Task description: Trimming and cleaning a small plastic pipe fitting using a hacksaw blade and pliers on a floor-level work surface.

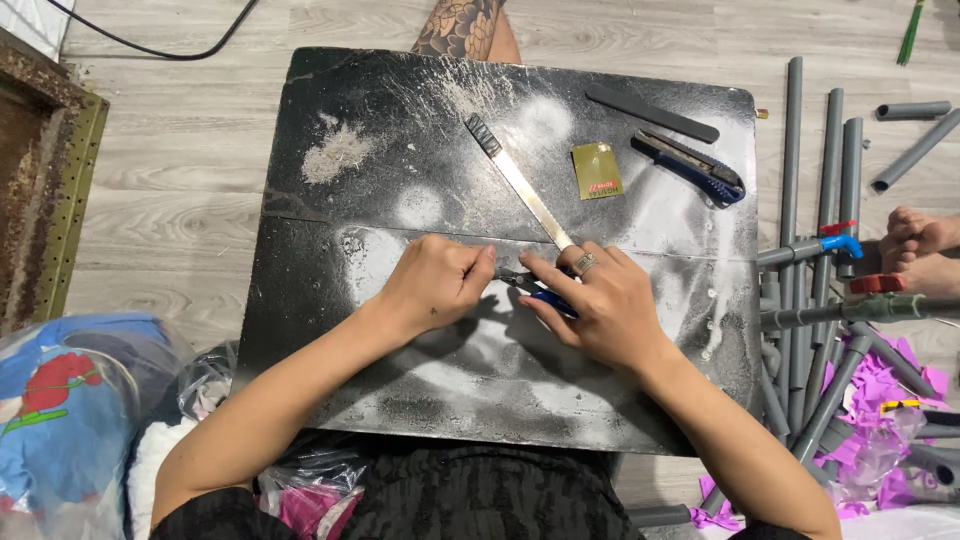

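A small blue-handled cutting tool (540, 292) lies low on the board, its blue grip tucked under the right hand's fingers (560, 285) and its dark metal tip poking out toward the left hand's fingertips (487, 262), nearly touching them. A long, flat metal blade (520, 182) slants away from above the right fingers.

Pale wood-look floor (180, 190); dusty black surface (420, 120) in the middle; rusty metal frame (45, 190) left; grey pipes (830, 180) right.
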